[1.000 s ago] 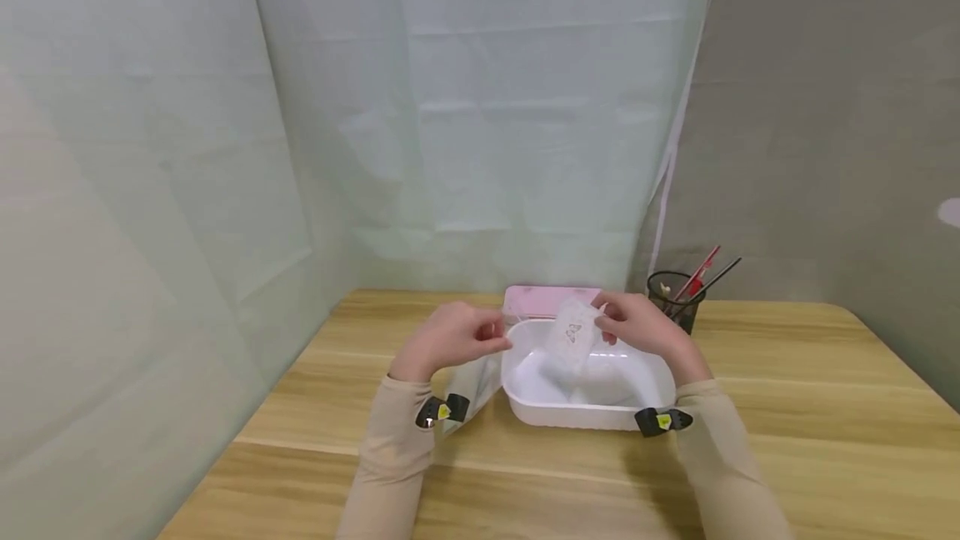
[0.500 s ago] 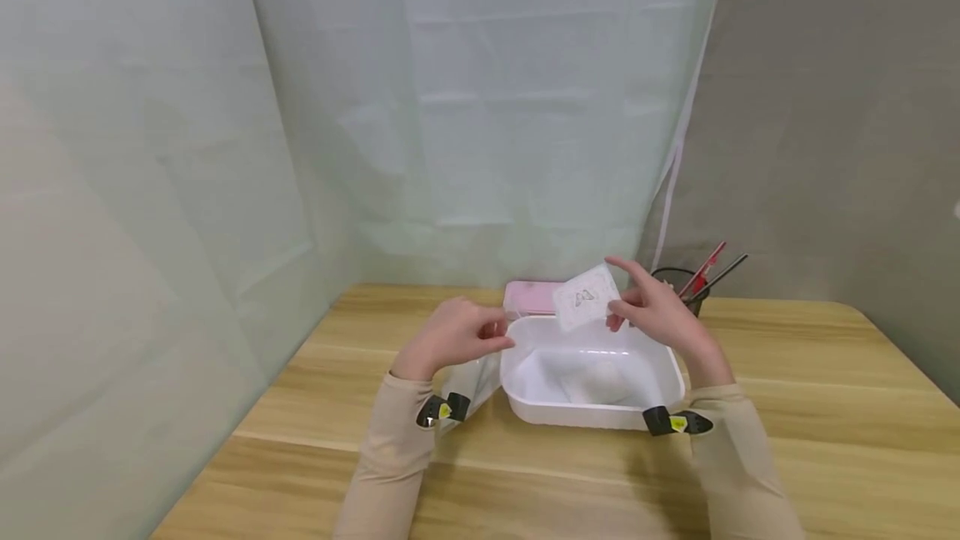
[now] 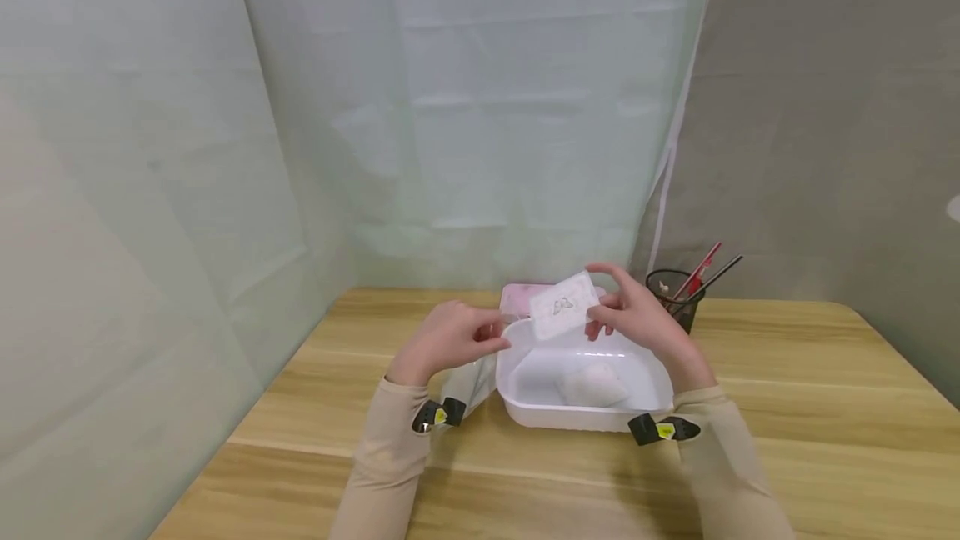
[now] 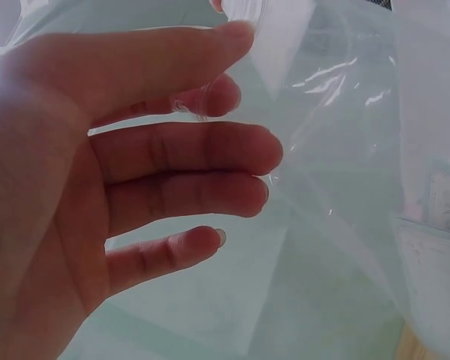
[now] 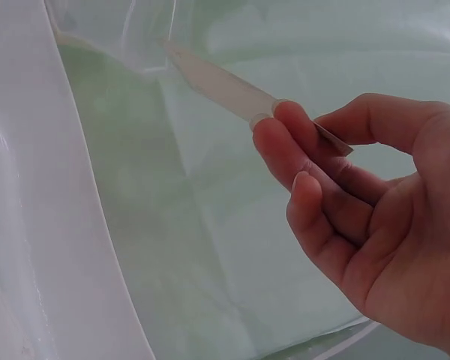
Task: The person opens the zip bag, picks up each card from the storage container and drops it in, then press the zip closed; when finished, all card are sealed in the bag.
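From the head camera, the right hand (image 3: 637, 315) is raised over the far rim of a white tub (image 3: 585, 415) on the bench (image 3: 787, 407), its fingers pinching a small white packet (image 3: 562, 307) by its right edge. The packet carries a small dark printed mark, too small to read. The left hand (image 3: 450, 338) is just left of the tub, fingers curled on the top of a clear plastic bag (image 3: 472, 382) that hangs down beside the tub. A second white packet (image 3: 592, 383) lies inside the tub. A pink box (image 3: 517, 297) sits just beyond the tub, and a black mesh pen cup (image 3: 675, 294) stands to the far right.

The left wrist camera shows the left hand (image 4: 127, 187) with its thumb and forefinger pinching the clear plastic bag (image 4: 345, 150); the other fingers are loosely extended.

The right wrist camera shows the right hand (image 5: 360, 217) gripping the small white packet (image 5: 225, 86) edge-on between thumb and fingertips, the packet pointing up and left. No writing is readable.
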